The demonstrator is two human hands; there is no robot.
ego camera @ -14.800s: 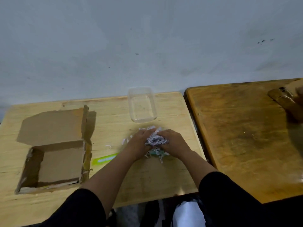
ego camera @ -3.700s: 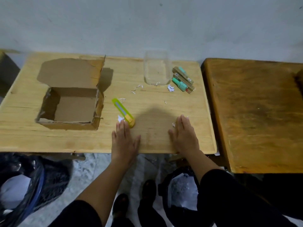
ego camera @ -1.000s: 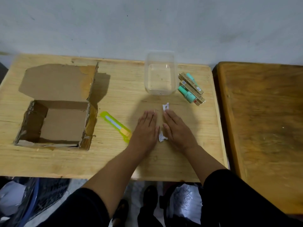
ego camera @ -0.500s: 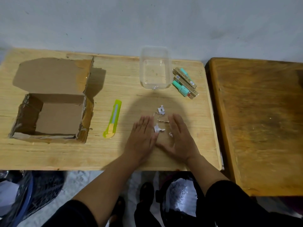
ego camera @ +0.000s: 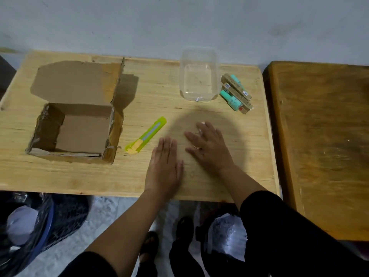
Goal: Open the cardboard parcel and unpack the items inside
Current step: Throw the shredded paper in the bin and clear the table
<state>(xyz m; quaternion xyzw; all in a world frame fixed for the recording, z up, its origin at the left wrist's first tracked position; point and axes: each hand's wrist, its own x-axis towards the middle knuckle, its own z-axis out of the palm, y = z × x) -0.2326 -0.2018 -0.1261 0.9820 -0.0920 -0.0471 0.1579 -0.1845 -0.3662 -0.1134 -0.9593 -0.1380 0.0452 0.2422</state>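
The cardboard parcel point(ego camera: 75, 124) stands open on the left of the light wooden table point(ego camera: 139, 176), its lid flap raised and its inside bare. The unpacked items point(ego camera: 236, 94), small brown boxes and teal tubes, lie at the back right beside a clear plastic container point(ego camera: 198, 74). My left hand point(ego camera: 164, 166) lies flat on the table near the front edge, fingers straight. My right hand point(ego camera: 209, 144) presses flat on the table just right of it, fingers spread over small white paper scraps that barely show under the fingers.
A yellow-green utility knife point(ego camera: 146, 134) lies between the parcel and my left hand. A darker wooden table point(ego camera: 323, 136) adjoins on the right. Below the front edge sit a dark bin point(ego camera: 36, 226) at left and a black bag of shredded paper point(ego camera: 225, 234).
My right hand has moved forward over the paper scraps, which were lying in the open between my hands. My left hand has stayed flat near the front edge.
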